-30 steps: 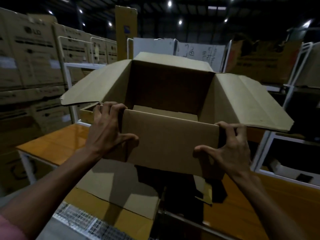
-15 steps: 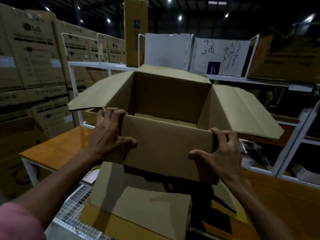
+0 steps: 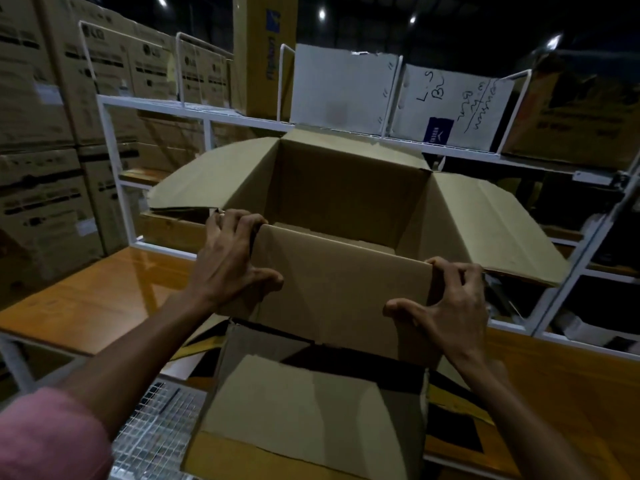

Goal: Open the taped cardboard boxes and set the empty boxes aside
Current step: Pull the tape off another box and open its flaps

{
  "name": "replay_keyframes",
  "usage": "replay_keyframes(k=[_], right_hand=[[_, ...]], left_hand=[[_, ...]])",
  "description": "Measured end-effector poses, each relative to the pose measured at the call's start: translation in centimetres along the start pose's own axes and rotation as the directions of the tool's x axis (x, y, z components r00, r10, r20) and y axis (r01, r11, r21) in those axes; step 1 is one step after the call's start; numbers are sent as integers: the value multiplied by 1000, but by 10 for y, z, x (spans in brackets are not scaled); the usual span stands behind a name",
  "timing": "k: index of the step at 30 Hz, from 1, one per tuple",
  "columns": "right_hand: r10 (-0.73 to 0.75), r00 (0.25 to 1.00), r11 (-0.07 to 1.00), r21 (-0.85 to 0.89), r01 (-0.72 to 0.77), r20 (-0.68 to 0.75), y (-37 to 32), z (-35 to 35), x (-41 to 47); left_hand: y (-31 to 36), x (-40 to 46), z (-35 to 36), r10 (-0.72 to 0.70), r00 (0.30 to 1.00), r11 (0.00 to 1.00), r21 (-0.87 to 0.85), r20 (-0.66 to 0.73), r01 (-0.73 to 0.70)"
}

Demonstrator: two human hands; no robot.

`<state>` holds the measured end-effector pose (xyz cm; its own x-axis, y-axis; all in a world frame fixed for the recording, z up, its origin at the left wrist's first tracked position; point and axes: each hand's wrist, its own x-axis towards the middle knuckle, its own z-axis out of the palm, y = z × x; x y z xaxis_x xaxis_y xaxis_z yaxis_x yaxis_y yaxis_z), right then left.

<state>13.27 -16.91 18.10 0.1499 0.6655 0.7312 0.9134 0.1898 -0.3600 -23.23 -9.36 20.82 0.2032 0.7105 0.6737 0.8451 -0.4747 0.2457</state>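
An open, empty brown cardboard box [image 3: 339, 282] is held up in the air in front of me, its side flaps spread out left and right. My left hand [image 3: 228, 261] grips its near left corner, fingers curled over the rim. My right hand [image 3: 446, 306] grips the near right corner the same way, thumb on the front wall. Below it lies another open cardboard box [image 3: 311, 410] with its flaps up.
An orange wooden table [image 3: 104, 292] lies below and to the left. A white metal rack [image 3: 242, 116] with white cartons [image 3: 343, 88] stands behind. Stacked brown cartons [image 3: 52, 133] fill the left. A wire mesh surface [image 3: 156, 434] is at the bottom left.
The held box has sunk lower in view and come slightly closer as my head tipped; both hands keep the same grip on its near corners.
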Motion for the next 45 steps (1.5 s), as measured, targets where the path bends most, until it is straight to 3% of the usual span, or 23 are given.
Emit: replay_keyframes(k=[20,24,30,38,41,45], right_hand=[[137,978,985,-126,-118,156,21,26,-32],[209,924,974,-155,-167,319,24,37,-45],[355,733,934,-246,-258,580,33,62,-82],[369,748,924,-303,-233,552,26,66,-101],[386,749,908,-367,-204,539,18,63,-107],[303,810,912,-399,-93,502,0,63,-105]], left_hand=[[-16,-19,54,-91,966,994,-34,242,102],[-22,-41,71,-159,910,985,2,383,171],[-18,-80,96,-279,717,960,212,639,185],[-7,-103,114,-244,819,941,330,520,71],[2,-109,119,-155,825,960,282,543,-5],[17,-111,122,-64,833,981,188,550,-49]])
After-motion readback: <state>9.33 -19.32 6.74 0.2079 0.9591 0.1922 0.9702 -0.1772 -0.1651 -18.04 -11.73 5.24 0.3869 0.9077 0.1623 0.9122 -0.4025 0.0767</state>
